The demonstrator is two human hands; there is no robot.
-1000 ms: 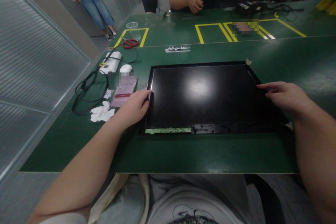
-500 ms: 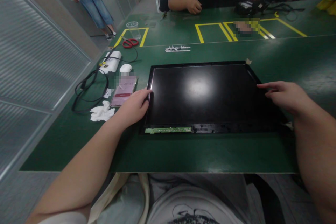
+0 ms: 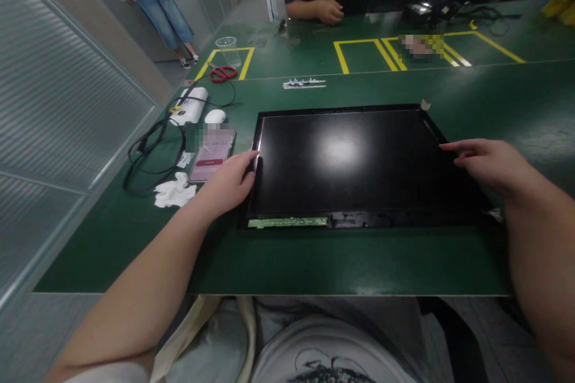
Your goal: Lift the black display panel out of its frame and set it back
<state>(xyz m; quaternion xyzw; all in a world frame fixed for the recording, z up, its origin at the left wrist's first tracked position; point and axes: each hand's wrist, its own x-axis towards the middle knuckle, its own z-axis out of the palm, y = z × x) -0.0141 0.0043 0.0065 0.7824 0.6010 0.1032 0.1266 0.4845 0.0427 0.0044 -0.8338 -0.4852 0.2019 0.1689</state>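
Note:
A black LCD screen (image 3: 359, 173) in a dark frame lies face up on the green table (image 3: 350, 263). A narrow green circuit board (image 3: 287, 222) runs along the left part of its near edge. My left hand (image 3: 233, 176) holds the screen's left edge, index fingertip on the rim and thumb lower down beside it. At the right edge, my right hand (image 3: 492, 161) has its index finger stretched onto the frame and the other fingers curled, partly hidden. Pale tape tabs (image 3: 424, 105) stick out at the screen's right corners.
Left of the screen lie a phone (image 3: 213, 155), crumpled tissue (image 3: 175, 190), a black cable (image 3: 153, 149), a white mouse (image 3: 215, 116) and a white box (image 3: 191, 106). Farther back are red scissors (image 3: 223, 74), a plastic cup (image 3: 229, 54) and a white strip (image 3: 304, 83). Another person's hand (image 3: 330, 12) rests across the table.
My hands and the screen stay where they were. Across the table, the other person's arm near the black device has pulled back, and someone behind has left the view.

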